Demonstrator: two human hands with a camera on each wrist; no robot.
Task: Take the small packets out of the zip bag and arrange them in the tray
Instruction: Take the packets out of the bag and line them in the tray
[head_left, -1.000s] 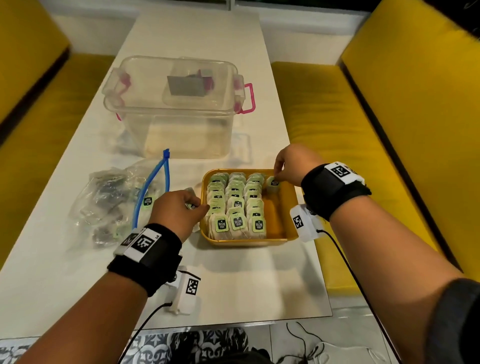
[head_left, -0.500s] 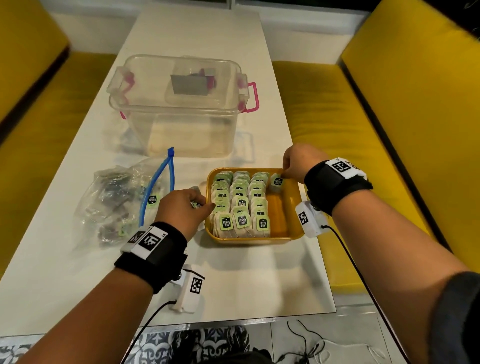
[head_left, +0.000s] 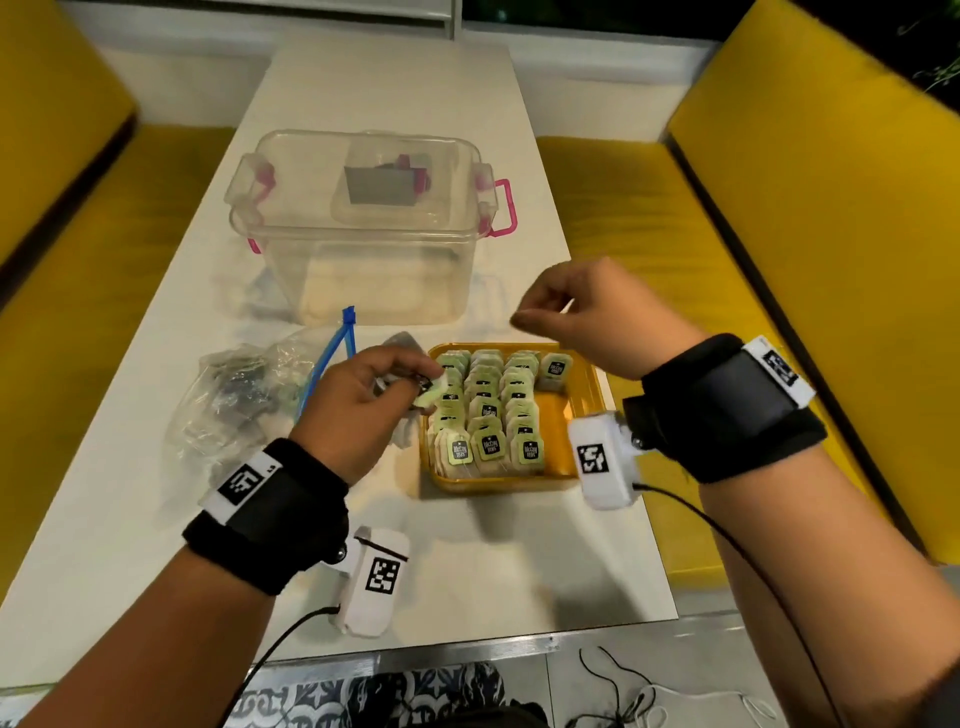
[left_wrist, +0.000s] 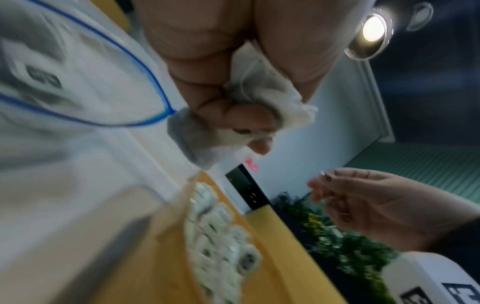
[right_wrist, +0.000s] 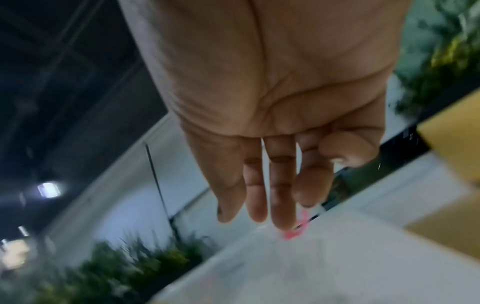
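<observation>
On the far left and far right, yellow sofa cushions (head_left: 67, 332) are flanking the white table (head_left: 124, 499). On the left part of the table the zip bag (head_left: 244, 395) is lying crumpled, its blue zip strip (head_left: 332, 358) standing open, and some small packets are still showing through the clear plastic. Behind it, further from the person, a clear storage box (head_left: 363, 228) with pink latches is sitting closed, with a dark rectangular thing inside that I cannot identify. The left hand (head_left: 358, 410) is hovering between the bag and the tray, its fingers curled around a bunch of small packets (head_left: 431, 395); the left wrist view is showing white tea bag paper (left_wrist: 262, 86) squeezed between thumb and fingers. Just to the right, the orange tray (head_left: 587, 395) is resting on the table, and three full rows of packets (head_left: 488, 410) are standing upright in it, with one packet (head_left: 556, 369) starting a fourth row at the far end. The green tags are carrying a dark label with small writing that seems to end in "teas", but it is too small to read surely. The right hand (head_left: 597, 322) is hanging above the far right corner of the tray, holding nothing, its fingers loose and slightly spread. Both wrists are wearing black bands with white marker blocks (head_left: 602, 462).
</observation>
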